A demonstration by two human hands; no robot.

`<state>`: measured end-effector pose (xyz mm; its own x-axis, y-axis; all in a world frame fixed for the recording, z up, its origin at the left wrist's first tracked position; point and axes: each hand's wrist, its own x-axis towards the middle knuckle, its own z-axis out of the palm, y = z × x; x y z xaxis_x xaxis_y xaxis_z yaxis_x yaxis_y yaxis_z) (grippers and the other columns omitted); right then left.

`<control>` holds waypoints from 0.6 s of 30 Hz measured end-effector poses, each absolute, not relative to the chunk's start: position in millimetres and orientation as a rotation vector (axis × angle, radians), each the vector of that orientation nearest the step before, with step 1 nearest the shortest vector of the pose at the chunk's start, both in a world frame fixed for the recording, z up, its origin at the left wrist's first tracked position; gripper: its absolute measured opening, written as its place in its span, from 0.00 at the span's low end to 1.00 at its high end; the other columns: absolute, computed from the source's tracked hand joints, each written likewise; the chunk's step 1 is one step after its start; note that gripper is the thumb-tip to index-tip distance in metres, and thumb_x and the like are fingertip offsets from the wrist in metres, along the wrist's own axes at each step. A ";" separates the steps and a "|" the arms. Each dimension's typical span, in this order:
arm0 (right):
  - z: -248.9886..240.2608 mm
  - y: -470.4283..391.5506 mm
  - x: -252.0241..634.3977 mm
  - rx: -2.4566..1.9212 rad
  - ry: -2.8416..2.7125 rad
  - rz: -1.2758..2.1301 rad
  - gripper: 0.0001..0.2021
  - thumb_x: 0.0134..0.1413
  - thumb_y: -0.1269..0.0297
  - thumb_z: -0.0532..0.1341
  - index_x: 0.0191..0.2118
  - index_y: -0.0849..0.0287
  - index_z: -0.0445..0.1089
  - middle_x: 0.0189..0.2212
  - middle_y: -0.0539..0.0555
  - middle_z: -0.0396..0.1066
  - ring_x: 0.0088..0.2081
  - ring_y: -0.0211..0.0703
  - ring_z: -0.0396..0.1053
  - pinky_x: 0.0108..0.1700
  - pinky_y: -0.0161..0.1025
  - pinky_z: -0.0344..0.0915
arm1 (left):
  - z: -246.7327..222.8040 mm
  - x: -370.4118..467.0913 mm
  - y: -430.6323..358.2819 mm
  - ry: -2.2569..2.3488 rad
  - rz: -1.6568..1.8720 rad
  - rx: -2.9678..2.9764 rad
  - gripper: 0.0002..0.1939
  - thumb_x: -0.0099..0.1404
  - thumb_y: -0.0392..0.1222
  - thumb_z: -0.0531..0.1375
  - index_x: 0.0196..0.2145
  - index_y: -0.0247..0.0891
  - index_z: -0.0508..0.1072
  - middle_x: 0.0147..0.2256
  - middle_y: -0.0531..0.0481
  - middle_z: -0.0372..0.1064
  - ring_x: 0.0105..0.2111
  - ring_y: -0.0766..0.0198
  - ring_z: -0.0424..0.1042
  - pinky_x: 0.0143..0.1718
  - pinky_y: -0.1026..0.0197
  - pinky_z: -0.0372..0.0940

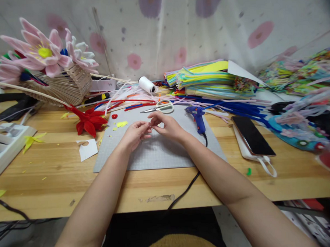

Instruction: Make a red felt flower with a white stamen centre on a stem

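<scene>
Over the grey cutting mat (pixel 161 162), my left hand (pixel 136 134) and my right hand (pixel 166 126) meet at the fingertips. Both are closed in a pinch around something too small to make out. Just behind them lie scissors (pixel 164 106) with pale handles. A blue glue gun (pixel 198 121) rests at the mat's right side, its black cord running toward the table's front edge. Yellow scraps (pixel 122 124) and a small red piece (pixel 114 116) are on the mat left of my hands.
A red flower (pixel 90 122) and white card (pixel 88 149) lie to the left. Behind are a thread spool (pixel 146 85) and bundled pipe cleaners (pixel 209 78). A phone (pixel 252 135) is at right, a power strip (pixel 12 142) at far left, near a basket of pink flowers (pixel 60 86).
</scene>
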<state>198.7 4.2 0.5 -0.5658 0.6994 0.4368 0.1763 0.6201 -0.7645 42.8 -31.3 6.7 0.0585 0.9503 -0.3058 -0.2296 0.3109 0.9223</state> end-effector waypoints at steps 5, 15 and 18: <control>0.4 5.6 200.0 -0.702 -1.992 0.966 0.21 0.44 0.72 0.57 0.47 0.55 0.58 0.32 0.49 0.68 0.34 0.36 0.68 0.42 0.38 0.67 | 8.7 42.4 -32.4 1.158 1.169 0.842 0.10 0.49 0.36 0.66 0.28 0.34 0.69 0.24 0.54 0.67 0.24 0.71 0.68 0.23 0.69 0.67; 3.1 15.1 217.6 -0.508 -1.469 1.772 0.22 0.37 0.72 0.58 0.43 0.54 0.57 0.31 0.47 0.72 0.35 0.38 0.72 0.43 0.42 0.68 | 4.8 22.8 -19.2 1.379 1.541 0.935 0.07 0.50 0.34 0.62 0.29 0.34 0.68 0.23 0.55 0.64 0.24 0.69 0.68 0.19 0.67 0.68; 11.5 9.0 218.8 -0.448 -1.543 1.916 0.21 0.38 0.72 0.59 0.43 0.56 0.59 0.31 0.49 0.74 0.37 0.39 0.72 0.41 0.40 0.68 | 5.1 10.5 -14.7 1.411 1.709 0.898 0.06 0.51 0.34 0.61 0.29 0.35 0.68 0.25 0.55 0.64 0.25 0.69 0.69 0.20 0.67 0.68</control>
<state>218.8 9.0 11.5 -0.7439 0.6571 0.1216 -0.2589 -0.1156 -0.9590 10.5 -14.7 5.1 -0.4870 0.8712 0.0624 -0.1036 -0.1285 0.9863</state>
